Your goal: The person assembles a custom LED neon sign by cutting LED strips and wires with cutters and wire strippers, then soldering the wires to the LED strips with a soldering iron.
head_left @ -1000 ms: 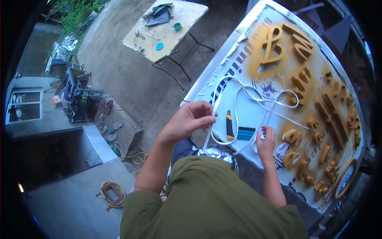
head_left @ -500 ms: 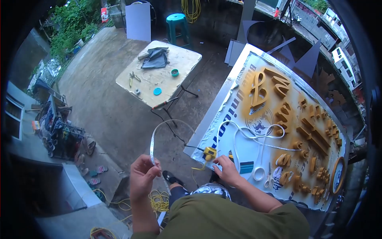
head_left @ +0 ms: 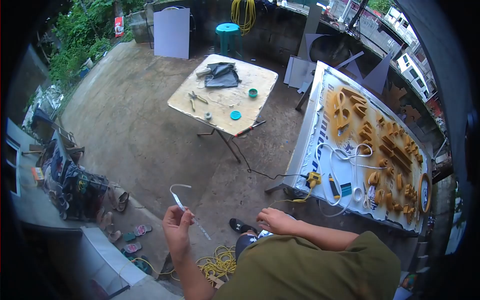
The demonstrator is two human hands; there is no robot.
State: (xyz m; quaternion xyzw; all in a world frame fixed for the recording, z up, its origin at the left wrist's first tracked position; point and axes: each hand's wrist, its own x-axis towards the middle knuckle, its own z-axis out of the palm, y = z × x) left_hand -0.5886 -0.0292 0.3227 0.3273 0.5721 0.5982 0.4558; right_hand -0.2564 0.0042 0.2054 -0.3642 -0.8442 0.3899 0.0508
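The left hand (head_left: 177, 221) is pinching a short white strip (head_left: 177, 199) low in the frame, now away from the sign board (head_left: 306, 130) at the right, where the long strip (head_left: 345, 156) is staying. The right hand (head_left: 274, 220) has left the board and is resting half-open, empty

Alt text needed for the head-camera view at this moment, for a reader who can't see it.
The left hand pinches a short white strip above a concrete floor, while the right hand holds nothing near the knee. To the right lies a sign panel bearing gold letters; ahead stands a folding table with tools.
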